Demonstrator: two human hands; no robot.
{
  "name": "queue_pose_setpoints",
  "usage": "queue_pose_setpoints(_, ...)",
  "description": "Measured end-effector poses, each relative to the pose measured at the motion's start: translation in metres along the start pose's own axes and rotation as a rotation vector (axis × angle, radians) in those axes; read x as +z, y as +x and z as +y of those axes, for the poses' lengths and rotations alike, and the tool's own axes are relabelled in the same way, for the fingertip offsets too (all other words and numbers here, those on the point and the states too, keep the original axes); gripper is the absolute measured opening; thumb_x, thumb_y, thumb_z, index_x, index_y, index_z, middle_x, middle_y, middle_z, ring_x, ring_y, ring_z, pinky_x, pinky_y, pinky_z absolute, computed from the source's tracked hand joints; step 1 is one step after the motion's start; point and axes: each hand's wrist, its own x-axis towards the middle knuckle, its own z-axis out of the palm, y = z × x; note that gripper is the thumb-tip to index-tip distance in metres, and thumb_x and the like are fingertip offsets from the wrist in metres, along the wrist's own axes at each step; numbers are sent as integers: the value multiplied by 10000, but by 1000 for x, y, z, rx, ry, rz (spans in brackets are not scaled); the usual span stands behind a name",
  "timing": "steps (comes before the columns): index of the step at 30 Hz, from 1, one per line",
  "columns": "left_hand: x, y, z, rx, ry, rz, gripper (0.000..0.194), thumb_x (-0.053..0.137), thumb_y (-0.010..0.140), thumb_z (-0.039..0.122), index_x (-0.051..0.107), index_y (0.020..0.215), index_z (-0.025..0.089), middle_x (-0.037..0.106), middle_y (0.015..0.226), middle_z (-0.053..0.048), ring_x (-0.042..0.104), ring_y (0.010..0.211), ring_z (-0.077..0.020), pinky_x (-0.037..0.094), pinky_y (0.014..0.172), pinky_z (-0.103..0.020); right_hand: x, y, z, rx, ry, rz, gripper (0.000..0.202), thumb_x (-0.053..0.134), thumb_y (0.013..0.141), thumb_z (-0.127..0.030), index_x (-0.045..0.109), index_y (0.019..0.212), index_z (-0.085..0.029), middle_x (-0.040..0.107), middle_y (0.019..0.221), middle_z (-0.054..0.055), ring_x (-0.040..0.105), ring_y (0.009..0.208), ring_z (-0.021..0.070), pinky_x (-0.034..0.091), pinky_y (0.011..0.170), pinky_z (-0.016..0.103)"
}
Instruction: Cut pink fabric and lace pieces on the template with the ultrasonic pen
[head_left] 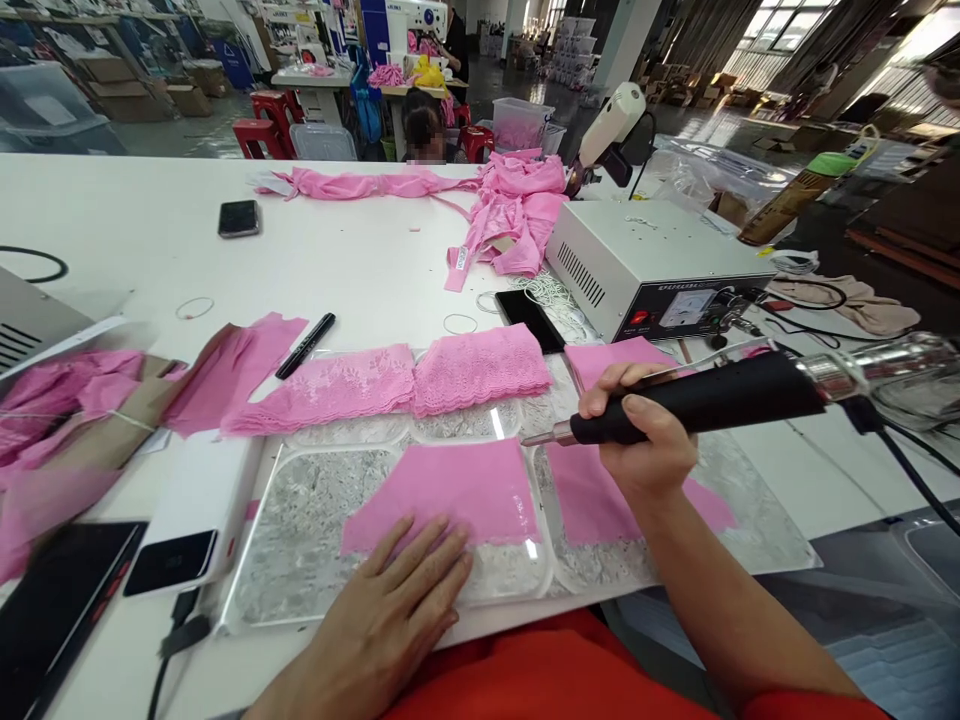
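Note:
My left hand (pixel 397 600) lies flat, fingers stretched out, on the lower left edge of a pink fabric panel (pixel 465 485). That panel rests on a clear, grey-speckled template board (pixel 315 520) with rounded recesses. My right hand (pixel 652 430) is wrapped round a black-handled ultrasonic gun (pixel 712 400), its thin metal tip pointing left at the panel's upper right corner. Whether the tip touches the fabric I cannot tell. Beneath my right hand, a second pink panel (pixel 592 500) is partly hidden. Two pink lace pieces (pixel 480 370) lie side by side along the board's far recesses.
A grey generator box (pixel 660 260) stands at the right, with cables trailing. Behind the board are a black phone (pixel 531 318), a marker pen (pixel 306 345) and a pink garment heap (pixel 517 210). A white power bank (pixel 195 510) and bundled pink fabric (pixel 82 400) are at the left.

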Motion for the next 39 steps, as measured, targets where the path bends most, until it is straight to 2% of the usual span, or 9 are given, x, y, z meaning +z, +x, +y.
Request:
queue_pose_setpoints(7,11,20,15,80,8,-52,311,458,1003,213,593,1277,152,573,1379,-44,465,1336,-240,299,1168,-440,-13,-16,-15,57,2,-93,104,586,670,-208,599,772,-200,557,738,-4,550,504,106,468,454,272)
queue_pose_setpoints(12,19,36,18,145,-22,-118,380,419,1021,355,558,1311,152,570,1380,-62,503,1301,-238,369,1124,-442,-18,-27,-22,63,19,-188,120,612,702,-214,631,820,-207,583,751,3,562,520,114,480,439,269)
queue_pose_setpoints(25,19,36,16,172,3,-135,413,373,1031,388,527,1340,161,573,1377,-49,497,1303,-241,278,1161,-458,-18,-33,-21,70,85,-255,131,668,754,-244,643,874,-197,590,780,12,581,551,116,492,485,277)
queue_pose_setpoints(39,19,35,15,162,-10,-111,405,393,1024,401,554,1306,161,588,1358,-54,521,1276,-237,273,1161,-450,-15,-31,-21,65,24,-285,116,672,761,-265,619,847,-209,579,755,2,570,529,114,500,462,275)
